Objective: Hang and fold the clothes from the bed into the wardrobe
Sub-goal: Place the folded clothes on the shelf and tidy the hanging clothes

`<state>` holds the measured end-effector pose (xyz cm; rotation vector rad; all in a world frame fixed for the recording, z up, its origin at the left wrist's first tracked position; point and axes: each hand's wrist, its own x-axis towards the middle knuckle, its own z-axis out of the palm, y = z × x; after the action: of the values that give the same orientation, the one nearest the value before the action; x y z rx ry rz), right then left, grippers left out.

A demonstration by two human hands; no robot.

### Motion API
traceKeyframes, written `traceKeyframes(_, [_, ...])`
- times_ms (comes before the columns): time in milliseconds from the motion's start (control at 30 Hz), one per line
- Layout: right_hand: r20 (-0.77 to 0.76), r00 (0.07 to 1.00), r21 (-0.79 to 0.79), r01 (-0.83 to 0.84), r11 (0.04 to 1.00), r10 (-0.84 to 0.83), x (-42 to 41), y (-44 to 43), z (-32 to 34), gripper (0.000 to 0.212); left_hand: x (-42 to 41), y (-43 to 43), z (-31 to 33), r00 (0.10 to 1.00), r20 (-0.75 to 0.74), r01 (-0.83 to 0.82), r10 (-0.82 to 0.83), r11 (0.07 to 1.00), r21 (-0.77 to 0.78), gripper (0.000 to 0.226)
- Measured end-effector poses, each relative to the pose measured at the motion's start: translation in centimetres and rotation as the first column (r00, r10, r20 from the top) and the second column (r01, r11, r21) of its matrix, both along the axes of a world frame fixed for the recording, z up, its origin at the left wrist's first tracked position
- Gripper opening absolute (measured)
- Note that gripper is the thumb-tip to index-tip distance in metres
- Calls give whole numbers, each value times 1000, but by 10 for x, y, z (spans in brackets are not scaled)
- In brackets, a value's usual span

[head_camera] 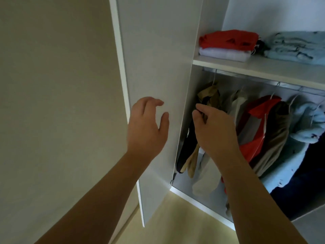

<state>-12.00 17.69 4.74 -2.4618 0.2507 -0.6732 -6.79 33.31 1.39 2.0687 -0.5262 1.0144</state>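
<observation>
Both bare forearms were seen reaching up from the bottom of the frame. The left hand (146,127) was held in front of the open wardrobe door (158,59), fingers loosely curled and apart, nothing gripped; contact with the door could not be confirmed. The right hand (212,127) was raised at the door's inner edge, with a fold of the dark-and-tan garment (209,95) pinched between thumb and fingertips.

Pale yellowish floor (175,222) was seen below, a plain beige wall (58,85) left of the door. The white base edge (202,205) of the wardrobe ran diagonally across the floor.

Inside, clothes were hung from a metal rail (290,86), left to right: the dark-and-tan garment, a pale grey one (207,175), a red one (253,148), a brown one (274,134), a light blue fleece (306,127). Dark navy fabric (302,182) was seen low on the right.

Above the rail, a white shelf (255,69) was loaded with a folded red item (228,39) stacked on a folded white item (225,54), and a folded light blue stack (295,46) beside them.
</observation>
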Motion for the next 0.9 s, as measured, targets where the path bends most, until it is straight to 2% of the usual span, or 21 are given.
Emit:
traceKeyframes(67, [-30, 998, -42, -49, 998, 48, 0, 11, 5, 44, 3, 10, 2, 994, 41, -95, 97, 995, -33, 36])
traceKeyframes(167, [-46, 992, -60, -118, 991, 116, 0, 19, 12, 47, 9, 15, 6, 981, -21, -192, 191, 976, -101, 59])
traceKeyframes(300, [-61, 985, -108, -169, 980, 163, 2, 17, 15, 50, 25, 7, 16, 966, -239, -161, 96, 949, -272, 85])
traceKeyframes(433, [-80, 984, -151, -168, 974, 157, 2, 5, 18, 55, 39, -3, 22, 938, -347, -148, 8, 914, -377, 92])
traceKeyframes(533, [-84, 982, -127, -177, 976, 167, 4, -4, 21, 57, 50, 0, 21, 927, -374, -177, 7, 889, -423, 79])
traceKeyframes(633, [-79, 981, -97, -182, 979, 175, 3, -8, 23, 57, 59, 11, 19, 901, -433, -209, -8, 868, -450, 39])
traceKeyframes(700, [-80, 979, -81, -195, 977, 188, 2, -9, 24, 56, 63, 20, 17, 888, -460, -214, -6, 880, -424, 22])
traceKeyframes(900, [-84, 978, -20, -192, 981, 189, -5, -14, 26, 54, 41, 18, 8, 911, -412, -152, 24, 948, -279, 31])
